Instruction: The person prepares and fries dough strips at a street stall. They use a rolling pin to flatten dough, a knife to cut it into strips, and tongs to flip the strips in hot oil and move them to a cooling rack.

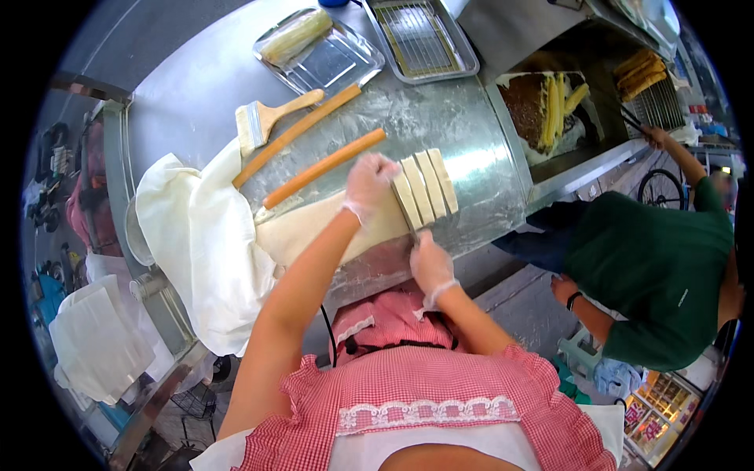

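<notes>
A long flat sheet of dough lies on the floured metal worktop, its left end under a white cloth. Several cut dough strips lie side by side at its right end. My right hand, in a clear plastic glove, grips a blade that lies across the dough beside the strips. My left hand, gloved too, is at the far edge of the dough with its fingers curled; whether it touches the blade's far end is unclear. Beyond the dough lie a wooden rolling pin and a longer wooden stick.
A wide brush, a metal tray with a wrapped roll and a rack tray stand at the back. On the right, a co-worker in green holds tongs or sticks by a fryer with long dough pieces frying.
</notes>
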Motion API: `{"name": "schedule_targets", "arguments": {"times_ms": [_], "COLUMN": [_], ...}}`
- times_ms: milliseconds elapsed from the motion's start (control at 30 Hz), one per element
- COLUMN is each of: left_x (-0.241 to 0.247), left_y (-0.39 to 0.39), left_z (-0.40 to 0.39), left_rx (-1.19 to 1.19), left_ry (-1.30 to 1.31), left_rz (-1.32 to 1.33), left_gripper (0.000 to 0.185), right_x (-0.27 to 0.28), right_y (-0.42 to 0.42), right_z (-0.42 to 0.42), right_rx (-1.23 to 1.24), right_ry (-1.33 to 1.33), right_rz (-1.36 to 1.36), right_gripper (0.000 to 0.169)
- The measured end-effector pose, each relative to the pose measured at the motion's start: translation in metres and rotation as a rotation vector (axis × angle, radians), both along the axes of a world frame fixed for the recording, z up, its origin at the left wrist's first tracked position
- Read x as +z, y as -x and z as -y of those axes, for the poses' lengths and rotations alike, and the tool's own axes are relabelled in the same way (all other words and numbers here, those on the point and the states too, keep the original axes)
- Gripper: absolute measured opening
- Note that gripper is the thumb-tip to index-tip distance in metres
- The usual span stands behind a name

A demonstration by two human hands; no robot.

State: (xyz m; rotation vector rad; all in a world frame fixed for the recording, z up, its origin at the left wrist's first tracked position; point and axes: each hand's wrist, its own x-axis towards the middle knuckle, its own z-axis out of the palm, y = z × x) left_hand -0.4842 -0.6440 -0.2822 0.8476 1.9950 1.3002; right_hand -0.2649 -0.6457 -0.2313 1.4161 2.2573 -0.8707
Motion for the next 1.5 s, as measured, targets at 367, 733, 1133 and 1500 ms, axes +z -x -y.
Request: {"name": "schedule_targets", "arguments": {"times_ms": [367, 733, 1133, 1500], "left_x": [0.037, 0.015, 0.049, 0.015], "left_y": [0.052, 0.027, 0.054, 0.059], "left_z": [-0.007, 0.007, 0.011, 0.031], "left_rx": [0.001, 0.075, 0.019, 0.036], "left_ry": [0.063, -0.005, -0.001, 0.081], "left_rz": [0.301, 0.235, 0.225, 0.331], "left_gripper": [0.021, 0.016, 0.016, 0.021], "right_x": [0.052, 0.004, 0.052, 0.028], "right_y": [0.049, 0.043, 0.050, 0.058], "right_z": [-0.004, 0.013, 0.023, 0.036], "right_rx": [0.114, 0.002, 0.055, 0.084], "right_ry": [-0.030, 0.038, 0.001, 0.029], "right_rz": [-0.044, -0.025, -0.057, 0.004], "right_gripper": [0.025, 0.024, 0.028, 0.032]}}
